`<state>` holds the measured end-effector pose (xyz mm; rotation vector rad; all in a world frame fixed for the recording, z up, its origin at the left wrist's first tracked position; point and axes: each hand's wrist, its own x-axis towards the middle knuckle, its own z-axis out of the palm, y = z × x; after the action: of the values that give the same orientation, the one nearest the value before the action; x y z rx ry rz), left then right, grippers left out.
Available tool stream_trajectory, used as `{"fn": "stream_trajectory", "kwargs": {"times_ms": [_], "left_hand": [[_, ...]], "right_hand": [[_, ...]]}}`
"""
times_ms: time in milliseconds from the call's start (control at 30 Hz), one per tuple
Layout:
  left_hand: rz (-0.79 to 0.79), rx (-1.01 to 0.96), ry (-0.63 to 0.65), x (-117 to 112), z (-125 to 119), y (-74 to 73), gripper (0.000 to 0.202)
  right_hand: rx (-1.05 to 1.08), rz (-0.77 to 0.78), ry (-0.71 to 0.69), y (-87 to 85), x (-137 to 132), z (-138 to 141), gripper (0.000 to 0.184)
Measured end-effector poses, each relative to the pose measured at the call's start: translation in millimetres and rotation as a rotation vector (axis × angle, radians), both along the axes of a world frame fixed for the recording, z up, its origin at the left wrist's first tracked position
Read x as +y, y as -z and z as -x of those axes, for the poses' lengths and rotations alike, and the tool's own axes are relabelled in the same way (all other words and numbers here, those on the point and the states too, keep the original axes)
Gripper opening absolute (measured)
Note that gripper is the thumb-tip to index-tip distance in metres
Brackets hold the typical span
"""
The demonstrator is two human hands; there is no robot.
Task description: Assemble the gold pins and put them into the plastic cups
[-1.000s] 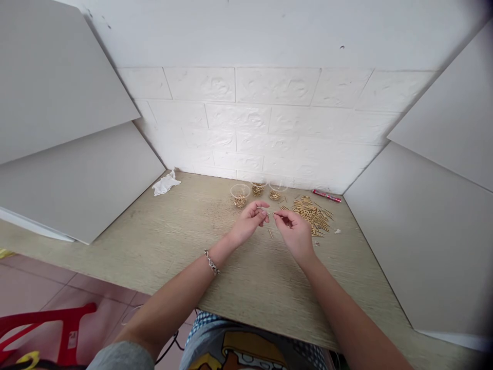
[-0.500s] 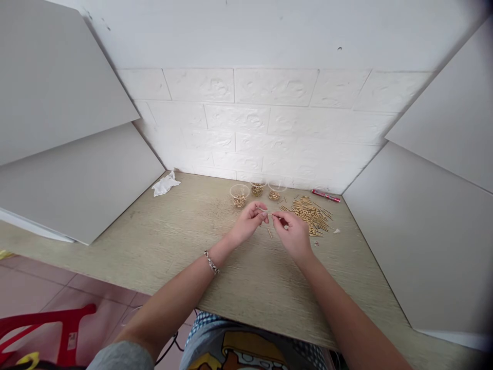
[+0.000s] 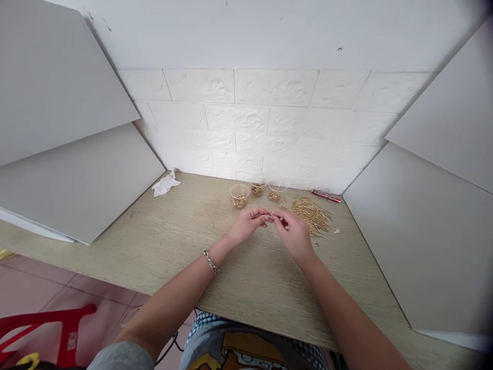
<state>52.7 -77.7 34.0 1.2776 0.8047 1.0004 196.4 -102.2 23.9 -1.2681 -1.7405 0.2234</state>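
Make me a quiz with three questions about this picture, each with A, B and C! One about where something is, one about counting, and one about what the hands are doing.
1. Where is the pile of gold pins?
A. Right of the hands
B. Beside the white tissue
C. On the floor

2. How many clear cups stand near the wall?
A. One
B. Three
C. Five

3. How are the two hands placed?
A. Flat on the table
B. Far apart
C. Fingertips together over the table

Answers:
1. A, the pins lie right of the right hand, with the tissue far off in the left corner.
2. B, three cups sit in a row, each with gold bits inside.
3. C, the left hand and right hand meet at the fingertips, pinching something tiny.
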Motion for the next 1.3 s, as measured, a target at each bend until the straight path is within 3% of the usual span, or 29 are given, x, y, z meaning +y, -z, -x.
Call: {"fn": "stream_trajectory", "kwargs": {"times_ms": [133,467,767,967,1300], "left_hand": [[-0.012,0.043,0.046,-0.6,0.6,0.9,0.024],[0.036,0.044,-0.011,-1.8,-1.6,1.1,0.025],[0.136,0.008,0.027,-0.5,1.3,1.6,0.021],[0.318,-0.12,0.111,0.8,5.6,3.5,0.022],[0.433,-0.175,0.157,0.7,6.0,1.7,0.02]], "right_hand": [[-0.108,-0.073,-0.002,0.9,-1.5,-0.9,0.019],[-0.4,-0.178,-0.003,-1.9,-4.8,-2.9,0.023],[-0.174,-0.071,-0.069,-0.6,-0.2,-3.5,0.017],[-0.164,-0.059,-0.091,-4.2,-1.4,-3.1,0.014],[-0.136,-0.009,-0.117,-2.9,0.2,-4.9,0.009]]}}
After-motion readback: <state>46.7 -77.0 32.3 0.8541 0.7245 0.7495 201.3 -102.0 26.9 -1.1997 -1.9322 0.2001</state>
